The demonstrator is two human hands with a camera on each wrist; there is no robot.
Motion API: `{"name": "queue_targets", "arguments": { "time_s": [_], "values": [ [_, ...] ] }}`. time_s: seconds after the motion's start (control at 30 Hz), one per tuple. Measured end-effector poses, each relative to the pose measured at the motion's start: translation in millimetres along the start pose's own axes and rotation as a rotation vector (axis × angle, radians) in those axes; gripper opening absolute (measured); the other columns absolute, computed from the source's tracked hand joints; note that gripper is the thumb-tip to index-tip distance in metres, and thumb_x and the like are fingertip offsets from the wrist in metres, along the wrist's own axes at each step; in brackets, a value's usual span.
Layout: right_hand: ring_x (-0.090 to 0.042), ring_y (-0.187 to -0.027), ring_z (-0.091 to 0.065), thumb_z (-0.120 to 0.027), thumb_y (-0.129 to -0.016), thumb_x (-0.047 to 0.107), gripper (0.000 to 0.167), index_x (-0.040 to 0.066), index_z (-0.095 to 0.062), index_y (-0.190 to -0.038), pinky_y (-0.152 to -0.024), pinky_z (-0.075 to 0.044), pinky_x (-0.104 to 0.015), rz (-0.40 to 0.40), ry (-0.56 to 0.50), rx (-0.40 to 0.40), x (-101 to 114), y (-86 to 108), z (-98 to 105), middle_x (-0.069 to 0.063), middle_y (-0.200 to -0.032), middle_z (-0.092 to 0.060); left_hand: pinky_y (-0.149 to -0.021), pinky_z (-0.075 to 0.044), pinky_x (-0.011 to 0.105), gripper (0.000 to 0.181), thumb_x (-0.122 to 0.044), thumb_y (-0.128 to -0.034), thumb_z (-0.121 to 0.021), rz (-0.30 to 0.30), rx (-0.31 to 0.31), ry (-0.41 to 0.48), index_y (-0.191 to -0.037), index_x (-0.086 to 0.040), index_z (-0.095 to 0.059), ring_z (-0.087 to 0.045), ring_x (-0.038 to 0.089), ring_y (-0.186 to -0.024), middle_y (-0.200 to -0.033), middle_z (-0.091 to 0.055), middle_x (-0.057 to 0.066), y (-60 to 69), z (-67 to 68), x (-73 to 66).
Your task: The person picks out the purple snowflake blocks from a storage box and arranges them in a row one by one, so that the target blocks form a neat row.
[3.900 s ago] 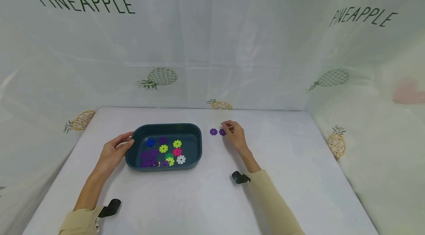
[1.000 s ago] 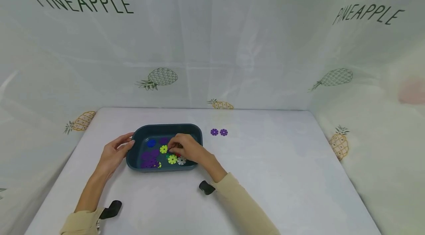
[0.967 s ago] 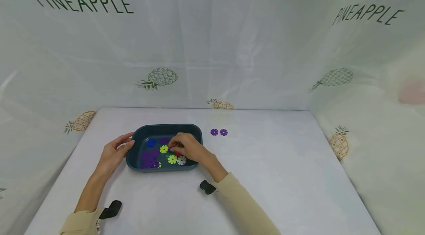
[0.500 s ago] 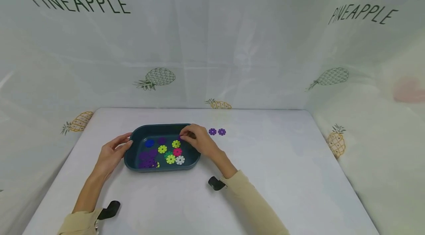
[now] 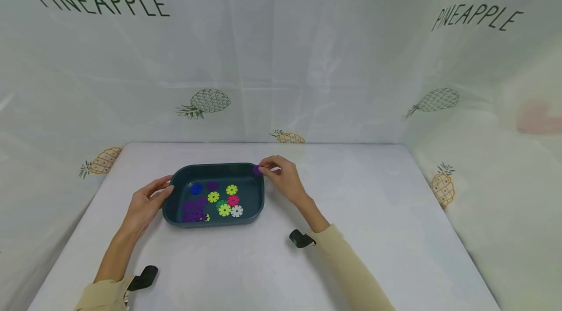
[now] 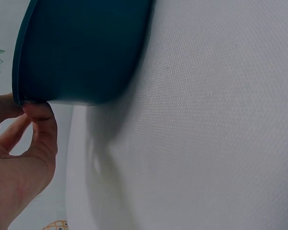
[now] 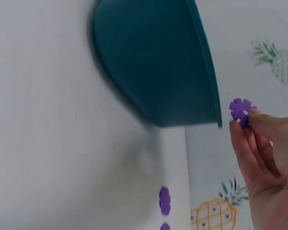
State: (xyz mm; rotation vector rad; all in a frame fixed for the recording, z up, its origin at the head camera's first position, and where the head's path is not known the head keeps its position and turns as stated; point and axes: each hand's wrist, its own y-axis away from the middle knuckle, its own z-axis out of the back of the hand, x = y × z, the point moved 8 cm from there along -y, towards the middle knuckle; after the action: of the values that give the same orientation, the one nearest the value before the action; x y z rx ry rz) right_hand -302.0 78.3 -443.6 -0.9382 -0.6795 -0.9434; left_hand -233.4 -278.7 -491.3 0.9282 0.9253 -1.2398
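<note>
My right hand (image 5: 285, 177) pinches a purple snowflake building disc (image 7: 241, 112) between thumb and fingers, above the tray's far right corner in the head view. The right wrist view shows the disc upright, clear of the tray's rim. My left hand (image 5: 144, 203) holds the left end of the dark teal tray (image 5: 212, 170) at its rim. Purple discs (image 5: 193, 211) cluster in the tray's near left part. Yellow discs (image 5: 224, 210), a pink disc (image 5: 233, 200), a white disc (image 5: 237, 211), a blue disc (image 5: 196, 189) and a partly covered green disc lie there too.
Two purple discs (image 7: 164, 201) lie on the white table beyond the tray's right end; my right hand hides them in the head view. A pineapple-printed curtain (image 5: 316, 57) hangs behind and beside the table (image 5: 351, 194).
My right hand has left the two purple discs on the table, reached into the tray, and lifted another purple disc up and right to the rim. The left hand stays at the tray.
</note>
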Motion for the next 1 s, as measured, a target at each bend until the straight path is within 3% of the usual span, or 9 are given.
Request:
{"name": "queue_targets", "arguments": {
  "time_s": [0.13,0.33,1.0],
  "values": [
    [-0.018,-0.097,-0.068,-0.075,-0.095,0.011,0.013,0.007,-0.074,-0.108,-0.085,-0.059,-0.03,-0.038,-0.038,-0.042,-11.1,2.3,13.0,-0.004,-0.1,-0.071,-0.078,-0.052,0.012,0.058,-0.034,-0.1059,-0.06,-0.001,-0.007,-0.008,-0.152,0.0,-0.046,-0.059,-0.01,-0.095,-0.128,-0.052,0.007,0.0,1.8,0.8],
    [-0.022,-0.098,-0.068,-0.074,-0.096,0.008,0.012,0.004,-0.073,-0.107,-0.086,-0.059,-0.031,-0.079,-0.077,-0.091,-19.6,8.3,33.2,-0.009,-0.1,-0.071,-0.079,-0.052,0.012,0.059,-0.034,-0.1059,-0.059,-0.018,-0.004,0.006,-0.151,0.001,-0.046,-0.059,-0.008,-0.097,-0.132,-0.051,0.013,1.6,2.2,-0.8],
    [-0.026,-0.1,-0.068,-0.072,-0.097,0.008,0.014,0.0,-0.072,-0.109,-0.084,-0.057,-0.022,-0.236,-0.048,-0.186,-82.6,35.5,89.3,-0.014,-0.103,-0.071,-0.081,-0.052,0.011,0.061,-0.037,-0.1051,-0.06,-0.002,0.002,0.02,-0.152,0.0,-0.046,-0.058,-0.009,-0.097,-0.127,-0.051,0.003,0.4,0.4,2.4]
  ]
}}
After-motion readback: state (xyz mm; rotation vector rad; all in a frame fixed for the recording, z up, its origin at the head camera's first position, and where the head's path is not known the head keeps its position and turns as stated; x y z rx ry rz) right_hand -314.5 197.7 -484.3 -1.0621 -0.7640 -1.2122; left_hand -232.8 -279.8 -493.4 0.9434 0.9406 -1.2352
